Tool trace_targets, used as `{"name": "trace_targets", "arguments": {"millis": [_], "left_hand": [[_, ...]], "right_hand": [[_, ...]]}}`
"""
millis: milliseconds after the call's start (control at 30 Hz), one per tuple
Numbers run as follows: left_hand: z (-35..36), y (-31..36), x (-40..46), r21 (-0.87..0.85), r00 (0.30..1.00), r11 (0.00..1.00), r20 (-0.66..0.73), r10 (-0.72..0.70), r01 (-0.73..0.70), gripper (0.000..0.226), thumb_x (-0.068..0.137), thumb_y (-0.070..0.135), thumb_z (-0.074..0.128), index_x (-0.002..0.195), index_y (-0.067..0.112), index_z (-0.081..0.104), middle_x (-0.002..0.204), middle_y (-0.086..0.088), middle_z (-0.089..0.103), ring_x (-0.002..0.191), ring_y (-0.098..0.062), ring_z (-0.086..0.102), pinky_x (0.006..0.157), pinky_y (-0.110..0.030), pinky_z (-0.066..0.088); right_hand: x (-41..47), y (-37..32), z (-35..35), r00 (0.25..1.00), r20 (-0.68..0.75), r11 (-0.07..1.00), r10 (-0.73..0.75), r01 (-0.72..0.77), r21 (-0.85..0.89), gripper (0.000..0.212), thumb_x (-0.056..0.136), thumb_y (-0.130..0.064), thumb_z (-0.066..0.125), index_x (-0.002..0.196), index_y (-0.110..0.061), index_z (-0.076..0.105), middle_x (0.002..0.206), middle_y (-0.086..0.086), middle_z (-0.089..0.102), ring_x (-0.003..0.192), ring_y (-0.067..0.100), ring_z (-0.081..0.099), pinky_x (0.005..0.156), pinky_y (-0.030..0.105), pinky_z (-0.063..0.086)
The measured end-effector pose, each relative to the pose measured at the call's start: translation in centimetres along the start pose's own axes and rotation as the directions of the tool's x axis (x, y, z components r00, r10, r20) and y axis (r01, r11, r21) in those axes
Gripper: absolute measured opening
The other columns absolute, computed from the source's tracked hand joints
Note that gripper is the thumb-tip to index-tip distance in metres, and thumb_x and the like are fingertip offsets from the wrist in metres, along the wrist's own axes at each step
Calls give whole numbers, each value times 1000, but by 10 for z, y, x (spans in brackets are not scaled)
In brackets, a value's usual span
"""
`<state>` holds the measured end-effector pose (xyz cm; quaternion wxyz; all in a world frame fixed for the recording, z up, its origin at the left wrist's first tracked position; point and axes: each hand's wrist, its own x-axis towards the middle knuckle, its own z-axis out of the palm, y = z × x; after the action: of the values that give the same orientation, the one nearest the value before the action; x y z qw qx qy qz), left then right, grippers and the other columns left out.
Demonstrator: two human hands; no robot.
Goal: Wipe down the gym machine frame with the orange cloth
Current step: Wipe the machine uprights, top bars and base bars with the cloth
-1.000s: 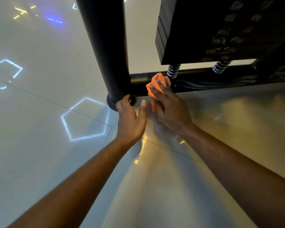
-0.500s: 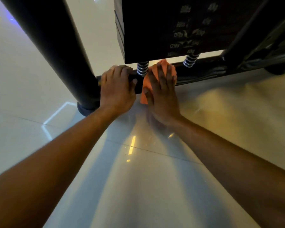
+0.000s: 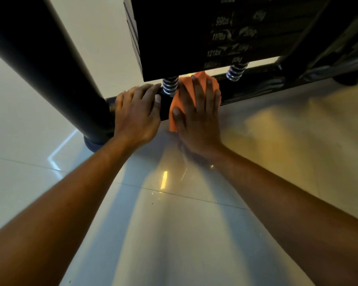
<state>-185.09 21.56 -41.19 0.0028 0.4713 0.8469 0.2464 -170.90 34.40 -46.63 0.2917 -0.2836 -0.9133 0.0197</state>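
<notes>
Change: since a second ago the left hand (image 3: 137,114) has moved off the foot of the upright post (image 3: 50,65) and onto the low crossbar (image 3: 254,87), fingers draped over its top edge.
Change, cloth: the orange cloth (image 3: 179,96) has shifted from just beside the post joint to the stretch of crossbar between the two springs; the view has also come closer to the machine.
Meaning for task: judged as mid-wipe on the bottom bar, working rightward away from the post. The bar to the right of the cloth looks not yet covered.
Right hand (image 3: 196,112): flat, fingers straight and spread, pressing the cloth against the front face of the crossbar; not clenched, nothing pinched.
Left hand state: fingers lie over the bar, loosely bent; likely a brace. Whether they curl round the back I cannot tell.
Cloth position: on the crossbar just right of the left spring (image 3: 170,85), its lower edge hanging towards the floor (image 3: 174,234), top edge reaching up under the weight stack (image 3: 205,34).
Right spring (image 3: 235,72): apart from the cloth, untouched.
Hidden: most of the cloth sits under the right palm; only the edges show.
Hidden, frame: the bar's rear face and underside are out of sight; post and weight stack are cut off at the top.
Hard to read: the frame is very dark, so dust or streaks cannot be judged; the stack's weight labels are only partly legible.
</notes>
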Motion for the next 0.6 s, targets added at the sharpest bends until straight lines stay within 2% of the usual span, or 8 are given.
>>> {"name": "trace_targets", "arguments": {"millis": [67, 133, 233, 333, 400, 467, 533, 600], "left_hand": [[-2, -2, 1, -32, 1000, 999, 9, -7, 8, 50, 116, 42, 31, 158, 25, 50, 156, -2, 55, 145, -26, 42, 122, -42, 21], [-4, -2, 4, -66, 999, 997, 21, -24, 25, 48, 116, 40, 32, 159, 27, 51, 157, 0, 54, 148, -24, 40, 123, -39, 18], [-7, -1, 6, -117, 998, 992, 38, -49, 53, 48, 116, 40, 31, 157, 29, 53, 158, 3, 55, 149, -20, 39, 122, -35, 17], [-9, 0, 7, -142, 997, 988, 55, -61, 68, 47, 115, 41, 31, 154, 32, 55, 156, 4, 56, 148, -20, 40, 121, -35, 17], [-12, -4, 8, -160, 996, 985, 74, -58, 70, 45, 115, 39, 33, 154, 31, 56, 154, 3, 58, 146, -22, 44, 121, -36, 21], [-17, -10, 8, -151, 996, 988, 91, -13, 27, 46, 111, 33, 38, 153, 26, 56, 151, -2, 62, 142, -28, 51, 121, -46, 33], [-21, -16, 10, -155, 993, 988, 119, 20, -2, 47, 108, 21, 45, 154, 19, 56, 148, -8, 63, 139, -32, 54, 117, -48, 40], [-24, -17, 10, -182, 989, 983, 144, 17, 10, 48, 107, 9, 48, 154, 15, 56, 148, -10, 63, 141, -33, 53, 117, -41, 38]], "right_hand": [[-1, 21, -3, 1000, -9, 1000, -8, 8, -2, 62, 114, -46, 42, 171, -21, 34, 179, 16, 21, 166, 44, 12, 132, 63, 12], [2, 8, 1, 981, -60, 981, 187, -183, 64, 60, 115, -42, 39, 170, -19, 36, 179, 18, 20, 166, 45, 8, 131, 65, 11], [15, -55, 13, 881, -80, 871, 467, -442, 213, 59, 113, -40, 39, 165, -14, 43, 178, 25, 16, 164, 54, -2, 129, 71, 8], [13, -59, 15, 924, -17, 909, 383, -374, 183, 62, 113, -47, 38, 167, -17, 39, 178, 25, 12, 163, 55, -6, 128, 73, 3], [3, -21, 7, 987, -11, 986, 160, -160, 52, 65, 113, -51, 40, 170, -20, 35, 179, 21, 17, 165, 52, 2, 130, 70, 4], [-4, 13, 0, 1000, 7, 999, -20, 20, -34, 66, 112, -51, 47, 171, -24, 34, 179, 18, 20, 166, 47, 9, 131, 67, 8], [-7, 12, 1, 999, -22, 999, 46, -46, 8, 64, 112, -44, 49, 170, -23, 35, 179, 18, 20, 166, 47, 7, 131, 67, 9], [-6, -25, 11, 958, -63, 954, 279, -270, 129, 62, 112, -36, 45, 170, -18, 35, 179, 21, 16, 165, 52, 1, 128, 70, 10]]}}
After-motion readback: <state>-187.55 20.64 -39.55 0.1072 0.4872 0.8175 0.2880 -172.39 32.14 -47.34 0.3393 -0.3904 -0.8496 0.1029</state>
